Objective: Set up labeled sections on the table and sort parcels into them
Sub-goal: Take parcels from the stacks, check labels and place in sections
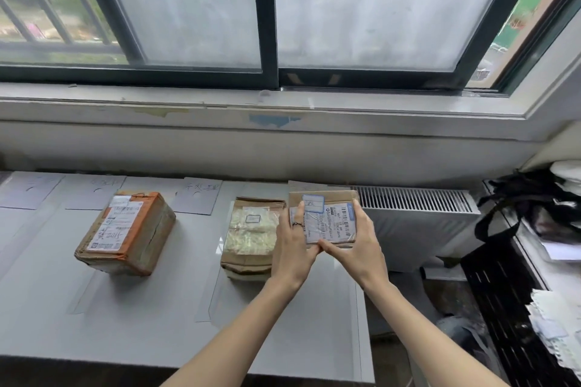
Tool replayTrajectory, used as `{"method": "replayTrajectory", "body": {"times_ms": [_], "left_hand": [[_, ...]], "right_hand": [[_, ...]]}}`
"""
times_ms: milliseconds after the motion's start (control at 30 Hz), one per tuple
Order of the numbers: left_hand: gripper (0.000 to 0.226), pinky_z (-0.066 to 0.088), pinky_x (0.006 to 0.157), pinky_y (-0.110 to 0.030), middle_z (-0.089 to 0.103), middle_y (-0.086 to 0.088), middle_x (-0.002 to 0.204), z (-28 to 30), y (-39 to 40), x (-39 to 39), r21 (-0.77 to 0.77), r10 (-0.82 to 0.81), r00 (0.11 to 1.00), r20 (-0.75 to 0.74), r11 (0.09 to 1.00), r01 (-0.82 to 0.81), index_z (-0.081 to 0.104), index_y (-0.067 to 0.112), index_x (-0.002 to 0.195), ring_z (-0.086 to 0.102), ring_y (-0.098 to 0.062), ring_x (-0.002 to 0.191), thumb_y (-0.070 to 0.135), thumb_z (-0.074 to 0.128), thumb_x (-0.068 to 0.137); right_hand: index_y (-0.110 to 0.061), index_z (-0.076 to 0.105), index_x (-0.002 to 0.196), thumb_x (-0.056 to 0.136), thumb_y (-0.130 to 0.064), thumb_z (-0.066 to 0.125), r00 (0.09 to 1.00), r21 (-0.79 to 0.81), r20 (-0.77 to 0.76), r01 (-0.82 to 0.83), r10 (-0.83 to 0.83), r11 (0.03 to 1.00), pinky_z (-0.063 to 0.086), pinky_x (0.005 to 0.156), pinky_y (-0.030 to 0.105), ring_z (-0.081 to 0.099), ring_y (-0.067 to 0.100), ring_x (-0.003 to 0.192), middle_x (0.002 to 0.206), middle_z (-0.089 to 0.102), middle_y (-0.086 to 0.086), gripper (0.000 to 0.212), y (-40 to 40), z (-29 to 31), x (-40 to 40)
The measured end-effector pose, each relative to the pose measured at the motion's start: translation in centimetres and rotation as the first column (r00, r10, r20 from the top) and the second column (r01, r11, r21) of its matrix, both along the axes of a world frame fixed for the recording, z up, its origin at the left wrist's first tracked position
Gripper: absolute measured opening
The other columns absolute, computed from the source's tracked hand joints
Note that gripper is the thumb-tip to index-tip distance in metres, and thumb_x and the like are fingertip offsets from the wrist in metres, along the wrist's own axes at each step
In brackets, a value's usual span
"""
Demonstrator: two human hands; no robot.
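Both my hands hold a small cardboard parcel [327,217] with a white shipping label and a blue-edged sticker, above the right end of the grey table [157,308]. My left hand [294,248] grips its left edge and my right hand [355,245] grips its right edge, with the thumbs meeting under its near side. Just left of it lies a taped brown parcel [250,237]. Farther left sits a bigger box with orange tape [125,232]. Handwritten paper labels [196,195] lie along the table's far edge, and tape strips [213,286] divide the top into sections.
A white radiator [415,217] stands right of the table under the window sill [251,110]. A black bag [528,204] and papers [556,324] rest on a dark shelf unit at the far right.
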State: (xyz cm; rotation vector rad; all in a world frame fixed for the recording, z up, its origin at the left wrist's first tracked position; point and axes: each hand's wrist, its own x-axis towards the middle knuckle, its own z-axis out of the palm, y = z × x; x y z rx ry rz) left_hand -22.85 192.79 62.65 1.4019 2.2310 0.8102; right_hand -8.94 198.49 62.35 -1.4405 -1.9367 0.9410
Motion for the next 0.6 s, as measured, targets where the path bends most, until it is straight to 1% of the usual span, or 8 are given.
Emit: {"method": "replayTrajectory", "body": {"times_ms": [100,200,267,367,467,533,600], "left_hand": [[0.091,0.030,0.112,-0.032,0.020,-0.004,0.154,-1.5,0.6,0.6,-0.079,0.017,0.996,-0.083,0.997,-0.023,0.012,0.027,0.157,0.026,-0.021,0.140,0.043,0.068,0.086],[0.090,0.030,0.113,-0.035,0.020,-0.004,0.153,-2.8,1.1,0.9,-0.152,0.023,0.993,-0.118,0.988,-0.041,0.012,0.027,0.156,0.023,-0.021,0.141,0.045,0.066,0.087],[0.089,0.030,0.113,-0.038,0.015,-0.006,0.155,-3.6,1.5,0.9,-0.188,0.027,0.992,-0.121,0.981,-0.049,0.013,0.026,0.156,0.020,-0.022,0.143,0.044,0.066,0.087],[0.089,0.032,0.112,-0.038,0.016,-0.007,0.154,-4.5,1.9,0.6,-0.195,0.032,0.992,-0.125,0.979,-0.056,0.014,0.024,0.156,0.022,-0.023,0.142,0.040,0.067,0.087],[0.088,0.033,0.113,-0.036,0.015,-0.007,0.154,-5.3,2.1,0.2,-0.197,0.024,0.991,-0.134,0.979,-0.050,0.013,0.023,0.157,0.022,-0.023,0.141,0.036,0.066,0.088],[0.085,0.031,0.114,-0.034,0.014,-0.007,0.156,-5.9,2.2,0.0,-0.200,0.011,0.989,-0.149,0.979,-0.041,0.014,0.022,0.156,0.022,-0.023,0.141,0.036,0.065,0.089],[0.084,0.028,0.116,-0.035,0.012,-0.007,0.159,-6.5,2.6,-0.1,-0.210,-0.004,0.987,-0.161,0.977,-0.030,0.015,0.022,0.156,0.020,-0.024,0.144,0.037,0.064,0.090]], "right_hand": [[-0.043,0.008,0.151,0.065,-0.058,0.081,1.000,-0.047,0.022,-0.018,0.019,0.999,0.052,0.088,0.035,0.044,0.009,0.128,0.149,0.032,-0.013,0.114,0.6,-2.1,0.6],[-0.045,0.007,0.151,0.065,-0.059,0.081,0.999,-0.086,0.025,-0.025,0.027,0.996,0.053,0.087,0.035,0.045,0.009,0.127,0.149,0.031,-0.014,0.114,1.0,-3.9,0.8],[-0.043,0.007,0.151,0.065,-0.058,0.081,0.999,-0.109,0.018,-0.033,0.035,0.994,0.051,0.086,0.032,0.044,0.009,0.127,0.149,0.030,-0.014,0.114,1.2,-4.8,0.6],[-0.040,0.010,0.152,0.067,-0.054,0.082,0.999,-0.135,-0.012,-0.042,0.041,0.990,0.044,0.083,0.024,0.044,0.008,0.127,0.148,0.031,-0.012,0.113,1.5,-5.7,0.1],[-0.036,0.010,0.154,0.070,-0.051,0.082,0.999,-0.156,-0.018,-0.045,0.043,0.987,0.041,0.081,0.023,0.045,0.008,0.126,0.147,0.031,-0.009,0.112,1.5,-6.3,-0.5],[-0.036,0.006,0.155,0.071,-0.052,0.080,0.999,-0.161,0.011,-0.042,0.045,0.986,0.041,0.079,0.023,0.047,0.010,0.123,0.147,0.029,-0.007,0.113,1.5,-6.8,-0.8],[-0.040,-0.002,0.154,0.072,-0.056,0.077,0.998,-0.170,0.044,-0.030,0.038,0.985,0.044,0.077,0.025,0.051,0.014,0.118,0.146,0.027,-0.005,0.115,1.8,-7.4,-0.8]]}}
